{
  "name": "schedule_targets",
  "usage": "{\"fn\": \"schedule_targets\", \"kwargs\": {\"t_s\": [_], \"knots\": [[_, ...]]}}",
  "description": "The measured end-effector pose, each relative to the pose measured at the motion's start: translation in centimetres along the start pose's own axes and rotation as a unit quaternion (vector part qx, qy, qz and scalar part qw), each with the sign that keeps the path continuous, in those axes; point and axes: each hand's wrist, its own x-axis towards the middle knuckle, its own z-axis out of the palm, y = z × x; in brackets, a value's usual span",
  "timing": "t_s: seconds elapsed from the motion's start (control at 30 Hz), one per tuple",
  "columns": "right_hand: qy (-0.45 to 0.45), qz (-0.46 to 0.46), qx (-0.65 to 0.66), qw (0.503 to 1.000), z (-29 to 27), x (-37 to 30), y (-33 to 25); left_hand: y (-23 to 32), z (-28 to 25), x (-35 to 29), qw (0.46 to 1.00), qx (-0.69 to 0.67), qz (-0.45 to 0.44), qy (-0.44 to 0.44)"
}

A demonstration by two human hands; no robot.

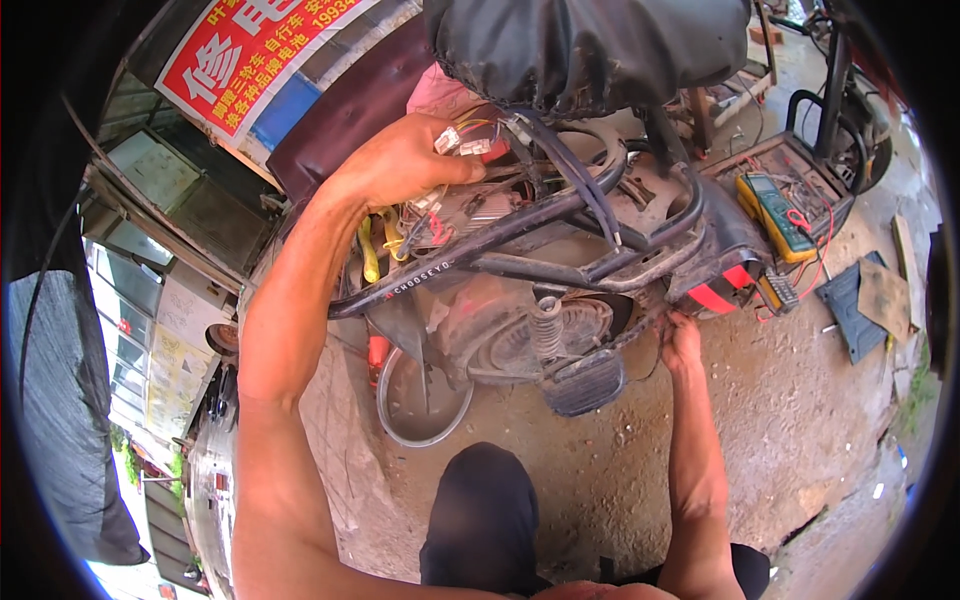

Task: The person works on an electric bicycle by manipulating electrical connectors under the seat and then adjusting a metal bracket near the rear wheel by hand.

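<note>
A small white plastic wire connector (pixel 458 143) is pinched in the closed fingers of the left hand (pixel 400 160), which is raised over the open frame of an electric scooter (pixel 560 260) stripped of its body panels. The connector is held just above a tangle of thin red, yellow and black wires (pixel 430 215) that fills the cavity between the dark, scuffed steel tubes of the frame. Beside the wires, a ribbed silver metal controller box (pixel 480 210) is seen, partly hidden. The right hand (pixel 680 340) is pressed against the lower rear edge of the scooter near the red tail section (pixel 725 290); its fingers are curled, but whether anything is gripped cannot be told. A coiled shock spring (pixel 546 325) and a black ribbed footrest (pixel 585 382) are seen below the frame, and a wrinkled black saddle cover (pixel 590 40) hangs above it. On a tray behind the scooter a yellow-cased multimeter (pixel 775 212) is laid among loose leads. The ground is rough, dusty concrete (pixel 800 440), and a bare metal wheel rim (pixel 420 395) is lying on it.
</note>
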Motion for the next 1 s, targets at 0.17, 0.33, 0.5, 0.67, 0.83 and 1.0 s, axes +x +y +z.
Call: {"fn": "schedule_targets", "kwargs": {"t_s": [0.17,0.33,0.5,0.67,0.83,1.0], "knots": [[-0.012,-0.008,-0.005,1.000,-0.2,0.3,0.2,-0.3,-0.4,-0.7,0.997,-0.078,-0.007,0.018],[0.007,0.017,-0.017,1.000,1.4,-1.2,-0.3,-1.6,-2.3,-1.4,0.962,-0.266,0.060,0.017],[0.030,0.021,-0.018,0.999,1.1,-1.3,-0.4,-1.3,-0.9,-0.6,0.996,-0.035,0.005,0.085],[0.011,-0.003,-0.057,0.998,0.2,-2.3,0.3,-3.3,-0.5,-0.5,0.999,0.026,0.010,0.025],[0.071,0.038,-0.202,0.976,-2.6,-4.1,-1.3,-4.5,-2.5,-2.3,0.995,-0.063,0.056,-0.043],[0.172,0.003,-0.477,0.862,-4.1,-8.9,-3.2,-7.5,-3.7,-1.6,0.954,-0.212,0.146,-0.156]]}}
